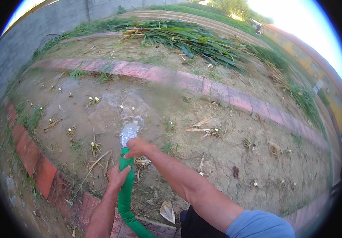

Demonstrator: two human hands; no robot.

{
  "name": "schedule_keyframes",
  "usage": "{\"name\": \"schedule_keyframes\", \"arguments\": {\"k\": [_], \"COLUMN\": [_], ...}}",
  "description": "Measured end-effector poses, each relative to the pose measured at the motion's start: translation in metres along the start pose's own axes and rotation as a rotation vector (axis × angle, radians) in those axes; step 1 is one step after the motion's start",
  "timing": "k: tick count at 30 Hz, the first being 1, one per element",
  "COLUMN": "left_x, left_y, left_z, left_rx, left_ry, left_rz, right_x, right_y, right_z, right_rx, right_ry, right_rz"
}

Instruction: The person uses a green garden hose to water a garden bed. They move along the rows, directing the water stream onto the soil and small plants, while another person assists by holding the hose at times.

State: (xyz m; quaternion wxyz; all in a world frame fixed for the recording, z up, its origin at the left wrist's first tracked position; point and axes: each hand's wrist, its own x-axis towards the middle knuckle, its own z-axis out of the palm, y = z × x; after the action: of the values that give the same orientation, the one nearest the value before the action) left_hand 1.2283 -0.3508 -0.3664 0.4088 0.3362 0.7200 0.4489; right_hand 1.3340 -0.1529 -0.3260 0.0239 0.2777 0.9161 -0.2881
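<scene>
A green lay-flat hose [125, 193] rises from the bottom edge, with a bend low down, and points away from me over the soil. My left hand [119, 176] grips it a little below its mouth. At the mouth, my right hand [136, 148] holds the rim from the right side, its fingers partly hidden. Water [130, 132] gushes from the hose and spreads over the muddy bed [105, 95] in front and to the left. Cut plant stubs [93, 145] with pale tops stand in the wet and drier soil around.
Red bricks [46, 175] edge the bed at left and below; a pinkish brick border [159, 75] crosses beyond it. Past that lies a heap of cut green stalks [188, 38]. A grey wall [48, 26] stands at upper left, a yellow building [313, 65] at right. A dry husk [167, 211] lies near my foot.
</scene>
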Motion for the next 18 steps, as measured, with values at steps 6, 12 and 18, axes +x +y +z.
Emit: {"name": "schedule_keyframes", "arguments": {"k": [6, 12, 18], "left_x": [-0.004, 0.01, 0.005], "left_y": [0.013, -0.007, -0.002], "left_z": [0.005, 0.014, 0.027], "left_rx": [0.063, 0.049, 0.006], "left_ry": [0.019, -0.057, -0.134], "left_rz": [0.022, 0.004, -0.001], "right_x": [-0.011, -0.017, -0.033], "right_y": [-0.004, 0.0, 0.016], "right_z": [-0.004, -0.006, -0.011], "right_rx": [0.005, -0.026, -0.049], "right_ry": [0.036, -0.043, -0.02], "right_rz": [0.03, 0.154, 0.139]}}
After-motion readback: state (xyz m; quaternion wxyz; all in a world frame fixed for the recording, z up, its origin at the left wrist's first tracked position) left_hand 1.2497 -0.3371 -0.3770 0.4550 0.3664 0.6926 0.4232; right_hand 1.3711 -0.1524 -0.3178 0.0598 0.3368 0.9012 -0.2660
